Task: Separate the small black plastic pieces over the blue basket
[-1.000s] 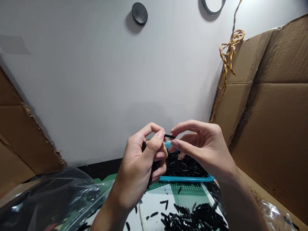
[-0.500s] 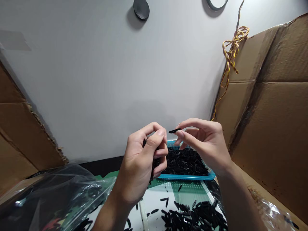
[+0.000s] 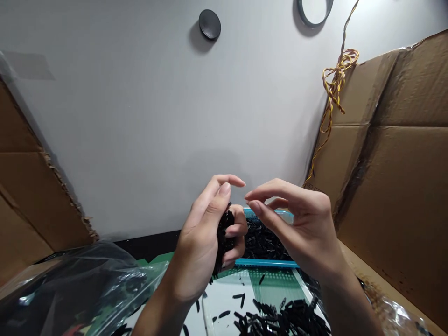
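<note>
Left hand (image 3: 199,238) curls around black pieces (image 3: 226,228), index finger (image 3: 233,179) extended. Right hand (image 3: 304,221), just right: fingertips (image 3: 256,206) nearly meet; cannot tell if pinching anything.

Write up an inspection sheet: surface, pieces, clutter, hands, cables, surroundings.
Surface: green and white top, loose pieces scattered on it.
Pieces: black pieces heaped at the front; more in the blue basket.
Clutter: clear bag at left, crumpled plastic at right.
Hands: left hand curled around black pieces, forefinger extended; right hand with thumb and forefinger close together, cannot tell if gripping anything.
Cables: twisted wire, hanging in loops beside the right cardboard.
Surroundings: wall with disc and ring; left cardboard.
</note>
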The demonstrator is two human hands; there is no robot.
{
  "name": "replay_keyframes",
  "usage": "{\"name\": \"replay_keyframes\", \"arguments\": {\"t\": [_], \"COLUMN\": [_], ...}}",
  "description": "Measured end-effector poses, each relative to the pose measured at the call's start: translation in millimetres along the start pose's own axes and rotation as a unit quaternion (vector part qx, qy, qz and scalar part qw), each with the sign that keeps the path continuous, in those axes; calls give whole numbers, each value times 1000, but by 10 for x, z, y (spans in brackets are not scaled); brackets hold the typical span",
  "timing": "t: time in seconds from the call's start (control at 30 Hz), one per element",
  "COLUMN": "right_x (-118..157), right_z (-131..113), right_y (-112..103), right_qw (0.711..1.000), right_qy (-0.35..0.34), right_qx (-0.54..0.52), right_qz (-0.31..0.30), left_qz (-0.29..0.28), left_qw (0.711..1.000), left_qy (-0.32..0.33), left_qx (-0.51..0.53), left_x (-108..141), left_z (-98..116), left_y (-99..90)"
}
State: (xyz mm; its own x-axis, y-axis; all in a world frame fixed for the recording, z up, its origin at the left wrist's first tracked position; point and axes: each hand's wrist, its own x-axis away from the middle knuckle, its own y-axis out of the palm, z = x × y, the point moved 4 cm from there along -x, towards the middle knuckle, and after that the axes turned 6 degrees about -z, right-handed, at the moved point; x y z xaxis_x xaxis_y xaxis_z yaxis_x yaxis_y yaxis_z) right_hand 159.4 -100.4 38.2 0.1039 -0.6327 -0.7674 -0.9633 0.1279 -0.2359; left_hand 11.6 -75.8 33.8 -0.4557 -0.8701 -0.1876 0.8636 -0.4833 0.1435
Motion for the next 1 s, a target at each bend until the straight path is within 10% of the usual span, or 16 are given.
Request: {"name": "replay_keyframes", "arguments": {"t": [0.3,1.0], "right_x": [-20,5], "right_z": [114,164], "right_y": [123,-35], "right_qw": [993,989], "right_qy": [44,61], "right_qx": [-82,-120], "right_qz": [-66,55], "left_qz": [-76,-44], "left_qw": [997,997], "left_qy": [-9,61], "left_qx": [26,-2], "left_x": [-7,-39], "left_z": [-39,-38], "left_y": [2,-45]}}
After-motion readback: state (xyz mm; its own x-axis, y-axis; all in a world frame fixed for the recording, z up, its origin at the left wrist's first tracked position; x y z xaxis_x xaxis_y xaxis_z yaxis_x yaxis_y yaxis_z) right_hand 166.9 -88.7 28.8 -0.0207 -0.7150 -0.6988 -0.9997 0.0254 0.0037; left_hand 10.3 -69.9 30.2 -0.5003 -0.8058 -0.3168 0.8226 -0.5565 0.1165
